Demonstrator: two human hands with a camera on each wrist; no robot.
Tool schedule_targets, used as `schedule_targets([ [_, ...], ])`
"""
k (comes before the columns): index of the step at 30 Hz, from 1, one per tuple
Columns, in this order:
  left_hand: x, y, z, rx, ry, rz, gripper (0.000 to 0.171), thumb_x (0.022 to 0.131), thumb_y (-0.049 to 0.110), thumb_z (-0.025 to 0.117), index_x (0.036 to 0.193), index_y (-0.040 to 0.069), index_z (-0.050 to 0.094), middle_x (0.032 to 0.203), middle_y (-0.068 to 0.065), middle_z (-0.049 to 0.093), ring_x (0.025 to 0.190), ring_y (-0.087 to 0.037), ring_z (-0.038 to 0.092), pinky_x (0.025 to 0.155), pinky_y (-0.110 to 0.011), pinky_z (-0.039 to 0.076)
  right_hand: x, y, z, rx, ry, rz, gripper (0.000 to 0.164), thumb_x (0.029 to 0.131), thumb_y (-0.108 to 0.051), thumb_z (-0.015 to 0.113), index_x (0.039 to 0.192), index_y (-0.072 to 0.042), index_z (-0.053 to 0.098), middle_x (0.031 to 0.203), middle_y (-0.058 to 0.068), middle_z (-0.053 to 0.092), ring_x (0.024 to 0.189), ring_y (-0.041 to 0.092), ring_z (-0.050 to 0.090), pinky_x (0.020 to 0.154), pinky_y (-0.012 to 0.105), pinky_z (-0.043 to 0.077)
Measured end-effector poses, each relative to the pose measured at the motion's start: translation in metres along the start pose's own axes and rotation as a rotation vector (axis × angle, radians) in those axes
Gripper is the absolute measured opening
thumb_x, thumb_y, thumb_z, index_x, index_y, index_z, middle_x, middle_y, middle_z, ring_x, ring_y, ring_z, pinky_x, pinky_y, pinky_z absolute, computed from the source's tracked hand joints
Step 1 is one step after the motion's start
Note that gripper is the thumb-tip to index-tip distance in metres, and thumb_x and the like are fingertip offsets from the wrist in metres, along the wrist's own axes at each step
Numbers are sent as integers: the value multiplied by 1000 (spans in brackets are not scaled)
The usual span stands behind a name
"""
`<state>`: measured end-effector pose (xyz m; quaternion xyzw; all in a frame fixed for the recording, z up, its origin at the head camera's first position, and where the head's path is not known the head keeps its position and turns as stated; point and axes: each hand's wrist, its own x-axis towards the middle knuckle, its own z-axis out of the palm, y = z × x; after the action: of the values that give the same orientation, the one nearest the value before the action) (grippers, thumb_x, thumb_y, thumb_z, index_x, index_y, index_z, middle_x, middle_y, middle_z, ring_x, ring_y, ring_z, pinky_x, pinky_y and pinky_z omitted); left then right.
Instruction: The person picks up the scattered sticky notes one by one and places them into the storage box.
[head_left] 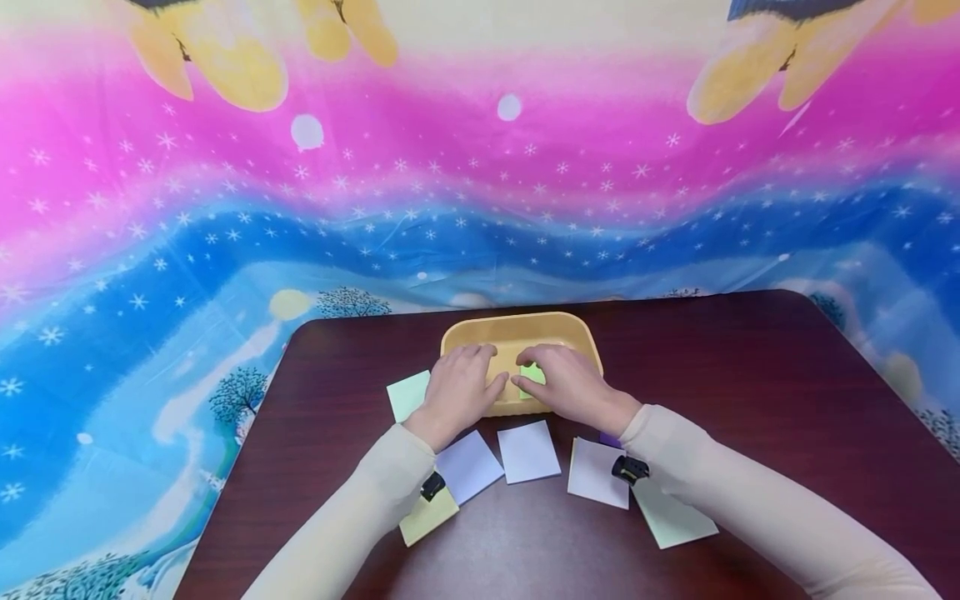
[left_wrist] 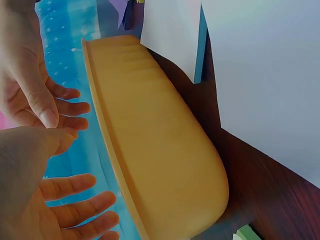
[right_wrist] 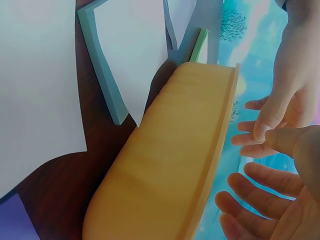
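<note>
A yellow plastic bin [head_left: 517, 333] stands near the far edge of the table, and both hands are over it. Inside the bin lies a bright green paper square [head_left: 532, 375], which shows between the right thumb and fingers. My left hand [head_left: 459, 385] is above the bin's left part, fingers loosely bent, holding nothing. Opposite it, my right hand [head_left: 573, 383] has its fingers spread and relaxed, also with nothing in its grasp. The two thumbs point at each other. From the left wrist view, the left fingers [left_wrist: 82, 212] reach past the bin's rim.
Several pads of paper lie in an arc before the bin: pale green [head_left: 408, 396], yellow [head_left: 430, 518], lavender [head_left: 470, 467], white [head_left: 528, 452], another pale one [head_left: 596, 473] and light green [head_left: 675, 515]. A purple piece [head_left: 609, 438] peeks from under the right wrist. A patterned cloth [head_left: 480, 167] hangs behind the table.
</note>
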<state>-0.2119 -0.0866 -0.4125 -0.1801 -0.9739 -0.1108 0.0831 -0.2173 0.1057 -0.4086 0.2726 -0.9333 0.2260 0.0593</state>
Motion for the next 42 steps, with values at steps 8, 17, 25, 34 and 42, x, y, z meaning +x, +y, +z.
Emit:
schedule_targets([
  [8,-4,-4,-3,1,5,-12,45,97,40,64,130,10,65,126,-10,70,116,-29,66,93,-46,54,0,-7,0,12,-25,22,33,95,-30,72,115,-4,73,110,13,76,101,28,73,87,44,57],
  [17,-6,-12,-7,18,2,-24,45,98,41,63,130,9,64,127,-11,69,117,-30,65,91,-47,54,2,-12,3,4,-23,18,32,94,-30,72,115,-5,73,110,10,76,101,27,73,87,43,57],
  [25,-7,-17,-10,16,18,-22,45,98,41,63,129,9,64,125,-11,70,114,-30,66,88,-47,55,4,-18,5,-4,-31,33,32,94,-31,73,116,-7,73,110,9,76,102,26,72,87,43,57],
  [34,-7,-22,-12,7,13,-45,45,98,41,63,130,9,63,126,-11,70,113,-31,65,90,-47,55,6,-24,9,8,-26,34,33,94,-32,73,116,-8,73,111,8,76,102,24,72,87,43,57],
  [42,-12,-28,-13,-6,16,-82,45,98,41,63,131,9,63,128,-10,69,114,-31,65,92,-47,54,8,-29,12,32,-33,26,32,94,-31,73,116,-8,73,111,9,76,103,26,72,87,44,57],
])
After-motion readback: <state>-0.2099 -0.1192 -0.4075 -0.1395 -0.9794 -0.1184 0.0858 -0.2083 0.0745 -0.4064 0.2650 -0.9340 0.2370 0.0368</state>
